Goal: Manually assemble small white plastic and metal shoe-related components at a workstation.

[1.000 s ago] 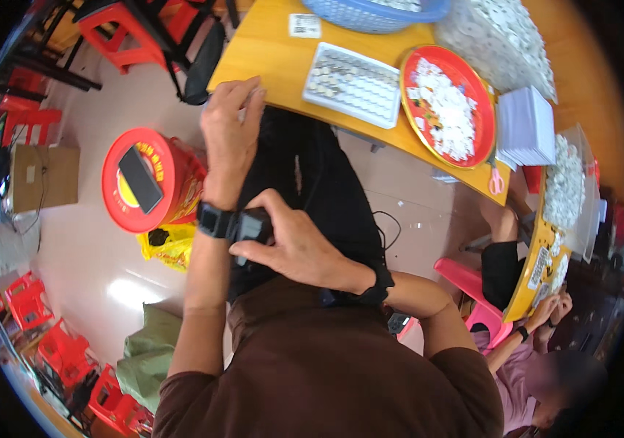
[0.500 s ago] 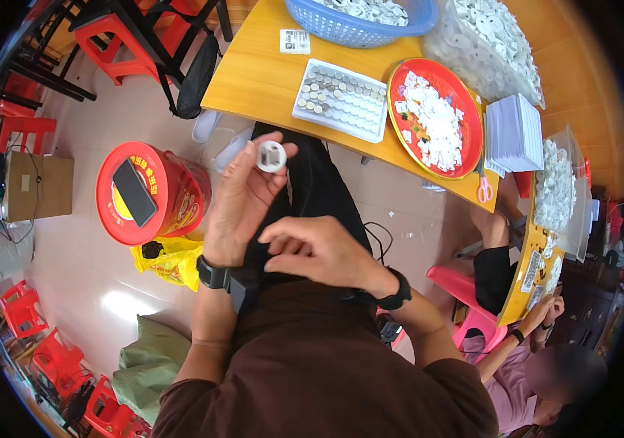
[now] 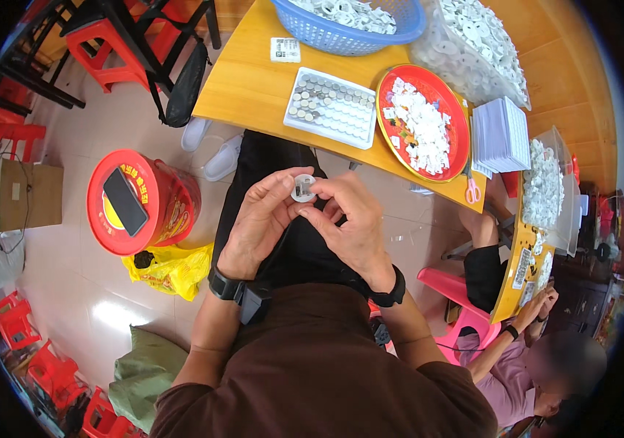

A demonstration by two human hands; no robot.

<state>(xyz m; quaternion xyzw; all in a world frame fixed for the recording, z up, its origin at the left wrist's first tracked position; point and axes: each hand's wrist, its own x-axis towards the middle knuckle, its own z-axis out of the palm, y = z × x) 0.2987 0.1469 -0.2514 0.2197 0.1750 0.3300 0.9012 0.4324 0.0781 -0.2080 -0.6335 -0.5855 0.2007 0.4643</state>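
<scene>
White plastic makes up the small round piece [image 3: 303, 187], which sits over the person's dark trousers [image 3: 275, 164], a greyish part showing in its middle. The left hand [image 3: 262, 215] grasps it at its left edge between thumb and fingers. The right hand [image 3: 353, 219] meets it from four o'clock, fingers bent and fingertips at its right edge; whether they grip or merely touch, I cannot tell.

Clock directions run from that round piece. Between twelve and one o'clock, on the yellow-brown table [image 3: 250, 80], lies a white tray [image 3: 341, 131] with silvery discs in some of its wells; farther out that way stands a blue basket [image 3: 341, 42] of white parts. At two o'clock is a round red dish [image 3: 458, 135] heaped with small white pieces, and pink-handled scissors [image 3: 473, 191] lie at three.

At nine o'clock a dark phone [image 3: 125, 202] rests on a red bucket [image 3: 169, 201]; a yellow bag [image 3: 173, 270] is on the floor at eight. Toward four, a co-worker's hands [image 3: 540, 305] are together at the table's edge.
</scene>
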